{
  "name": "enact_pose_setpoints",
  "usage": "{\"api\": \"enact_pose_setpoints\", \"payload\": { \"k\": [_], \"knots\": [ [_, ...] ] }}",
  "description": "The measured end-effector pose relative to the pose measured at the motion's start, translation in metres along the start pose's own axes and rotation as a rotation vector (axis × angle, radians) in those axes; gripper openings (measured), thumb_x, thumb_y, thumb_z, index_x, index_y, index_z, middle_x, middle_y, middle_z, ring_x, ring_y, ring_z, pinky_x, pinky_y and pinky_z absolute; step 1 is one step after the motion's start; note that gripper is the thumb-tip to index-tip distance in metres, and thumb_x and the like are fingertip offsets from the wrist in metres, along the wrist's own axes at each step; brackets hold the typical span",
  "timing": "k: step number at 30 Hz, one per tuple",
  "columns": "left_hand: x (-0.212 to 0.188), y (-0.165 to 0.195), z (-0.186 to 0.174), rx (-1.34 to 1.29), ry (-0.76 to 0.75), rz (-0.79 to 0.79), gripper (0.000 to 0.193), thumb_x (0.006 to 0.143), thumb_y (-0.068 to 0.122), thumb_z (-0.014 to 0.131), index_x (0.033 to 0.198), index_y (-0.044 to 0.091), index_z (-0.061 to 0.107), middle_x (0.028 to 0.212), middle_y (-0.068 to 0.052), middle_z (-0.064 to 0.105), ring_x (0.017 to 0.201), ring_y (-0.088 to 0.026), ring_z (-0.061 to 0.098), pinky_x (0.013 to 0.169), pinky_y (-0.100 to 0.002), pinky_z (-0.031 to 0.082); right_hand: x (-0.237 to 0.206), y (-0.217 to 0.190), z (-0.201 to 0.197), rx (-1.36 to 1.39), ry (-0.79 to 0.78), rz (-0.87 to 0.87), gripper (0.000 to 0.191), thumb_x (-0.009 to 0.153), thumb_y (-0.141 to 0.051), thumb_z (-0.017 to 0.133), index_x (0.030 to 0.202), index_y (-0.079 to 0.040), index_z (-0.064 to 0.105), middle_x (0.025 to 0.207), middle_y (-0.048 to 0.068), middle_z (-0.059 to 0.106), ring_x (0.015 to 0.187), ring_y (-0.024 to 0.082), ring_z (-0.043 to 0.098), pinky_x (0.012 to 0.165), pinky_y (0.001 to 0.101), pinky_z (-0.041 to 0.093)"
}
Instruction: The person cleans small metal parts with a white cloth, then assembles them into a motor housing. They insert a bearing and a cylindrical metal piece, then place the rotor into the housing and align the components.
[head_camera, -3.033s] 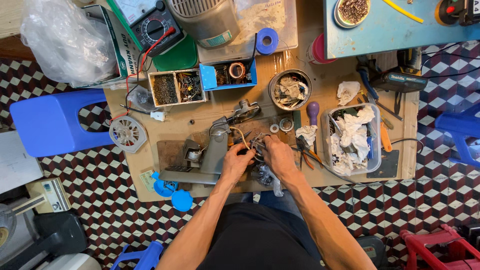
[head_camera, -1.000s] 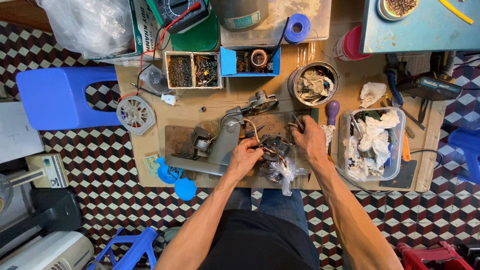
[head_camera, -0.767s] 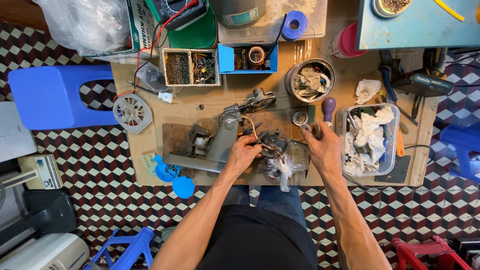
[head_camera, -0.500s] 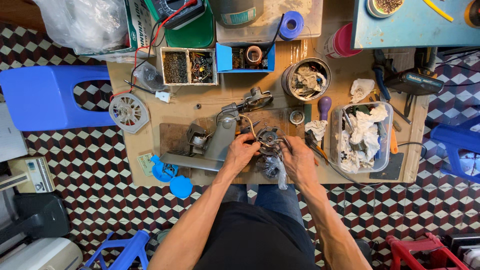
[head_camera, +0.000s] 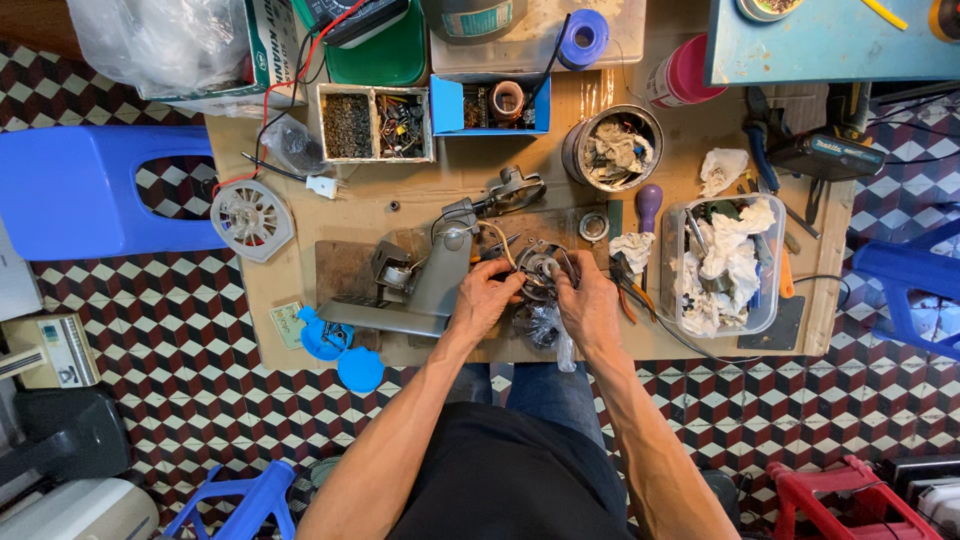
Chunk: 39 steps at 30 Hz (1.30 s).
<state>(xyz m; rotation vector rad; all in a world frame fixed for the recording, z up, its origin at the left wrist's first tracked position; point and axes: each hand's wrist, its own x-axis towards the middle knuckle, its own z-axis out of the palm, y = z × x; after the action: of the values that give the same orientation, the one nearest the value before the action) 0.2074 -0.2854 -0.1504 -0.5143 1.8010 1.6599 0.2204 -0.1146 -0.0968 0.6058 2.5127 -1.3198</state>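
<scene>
Both my hands meet over a small round metal motor part (head_camera: 540, 268) with wires, at the front middle of a low wooden workbench (head_camera: 290, 290). My left hand (head_camera: 488, 296) grips the part from its left side. From the right, my right hand (head_camera: 588, 305) has its fingers closed on the same part. A grey metal arm-shaped housing (head_camera: 432, 285) lies just left of my left hand. A crumpled clear plastic bag (head_camera: 545, 325) sits under my wrists.
A metal can of rags (head_camera: 612, 148), a purple-handled screwdriver (head_camera: 649, 205) and a clear tub of white rags (head_camera: 725, 262) lie to the right. Parts boxes (head_camera: 375, 122) stand at the back. A round white fan grille (head_camera: 250, 218) and blue caps (head_camera: 340, 350) lie left. Blue stools flank the bench.
My right hand reached right toward the screwdriver and tub, then came back to the motor part. The left hand stayed on the part throughout.
</scene>
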Motion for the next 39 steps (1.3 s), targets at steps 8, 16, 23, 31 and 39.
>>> {"api": "enact_pose_setpoints", "payload": {
  "k": [8, 16, 23, 31, 39],
  "knots": [
    [0.001, -0.004, -0.002, 0.004, -0.016, 0.040, 0.048, 0.088, 0.026, 0.075, 0.121, -0.009, 0.068, 0.131, -0.015, 0.062, 0.092, -0.020, 0.075, 0.073, -0.029, 0.064, 0.001, 0.005, 0.012, -0.037, -0.049, 0.040, 0.022, 0.097, -0.019, 0.064, 0.114, -0.006, 0.065, 0.093, 0.022, 0.073, 0.085, 0.037, 0.073, 0.074, 0.0440, 0.055],
    [0.000, -0.002, -0.004, 0.012, -0.015, 0.025, 0.051, 0.088, 0.026, 0.075, 0.123, -0.009, 0.066, 0.128, -0.015, 0.065, 0.088, -0.020, 0.075, 0.072, -0.029, 0.063, 0.004, 0.006, 0.018, -0.230, 0.015, -0.173, 0.018, 0.093, -0.013, 0.066, 0.109, -0.004, 0.064, 0.104, 0.020, 0.070, 0.092, 0.043, 0.068, 0.076, 0.0499, 0.052],
    [0.002, -0.004, -0.004, -0.024, -0.032, 0.023, 0.049, 0.088, 0.027, 0.074, 0.121, -0.009, 0.066, 0.130, -0.013, 0.061, 0.094, -0.020, 0.074, 0.074, -0.030, 0.064, -0.007, 0.001, 0.006, -0.199, 0.006, -0.179, 0.025, 0.092, -0.012, 0.067, 0.116, -0.006, 0.065, 0.106, 0.018, 0.068, 0.089, 0.040, 0.068, 0.074, 0.0474, 0.053],
    [0.000, -0.005, -0.002, 0.034, -0.025, -0.027, 0.051, 0.087, 0.027, 0.074, 0.123, -0.007, 0.066, 0.124, -0.013, 0.066, 0.091, -0.020, 0.075, 0.074, -0.029, 0.062, 0.005, 0.011, 0.002, -0.214, -0.085, -0.223, 0.023, 0.092, -0.015, 0.071, 0.113, -0.006, 0.068, 0.101, 0.017, 0.066, 0.089, 0.040, 0.068, 0.076, 0.0471, 0.053],
    [0.001, -0.007, 0.000, 0.011, -0.017, -0.012, 0.050, 0.087, 0.025, 0.075, 0.123, -0.009, 0.065, 0.121, -0.013, 0.067, 0.090, -0.018, 0.074, 0.073, -0.028, 0.062, 0.013, 0.011, -0.004, -0.323, -0.201, -0.257, 0.028, 0.086, -0.013, 0.071, 0.112, -0.006, 0.064, 0.105, 0.017, 0.066, 0.089, 0.042, 0.068, 0.075, 0.0495, 0.055]
  ]
}}
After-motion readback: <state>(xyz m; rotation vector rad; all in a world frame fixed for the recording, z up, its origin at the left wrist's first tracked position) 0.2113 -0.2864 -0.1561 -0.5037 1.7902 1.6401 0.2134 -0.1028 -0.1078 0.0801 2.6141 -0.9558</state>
